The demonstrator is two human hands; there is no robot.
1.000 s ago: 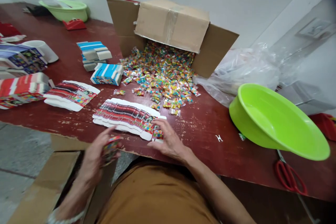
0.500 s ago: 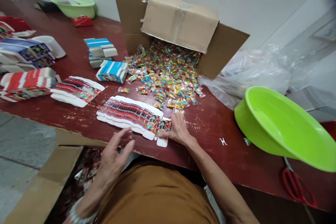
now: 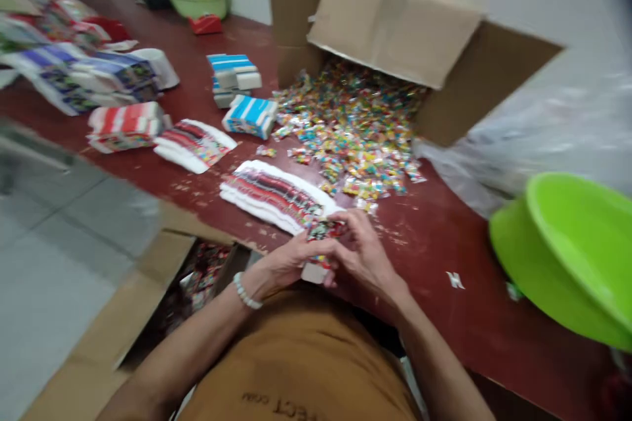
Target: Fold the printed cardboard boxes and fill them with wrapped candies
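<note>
Close to my body, both hands meet around one small printed candy box (image 3: 324, 230), red and dark with white flaps. My left hand (image 3: 301, 253) grips its lower left side, thumb across the front. My right hand (image 3: 368, 250) has its fingers bent around the upper right edge. How far the box is folded open is blurred. Just beyond lies a fanned row of flat red printed boxes (image 3: 271, 194), its near end almost touching the held one. Small wrapped candies (image 3: 345, 138) spill toward it from a large cardboard carton (image 3: 395, 26) on its side.
More flat red boxes (image 3: 197, 145), red-and-white bundles (image 3: 126, 125) and blue-and-white bundles (image 3: 250, 116) lie on the left. A green basin (image 3: 567, 256) and clear plastic bags (image 3: 553, 138) stand on the right. Below the table edge is an open carton (image 3: 143, 289) holding packed pieces.
My right hand has drawn a box off the end of the row toward my body. My left hand, open before, has come over and closed on it. The view has swung left.
</note>
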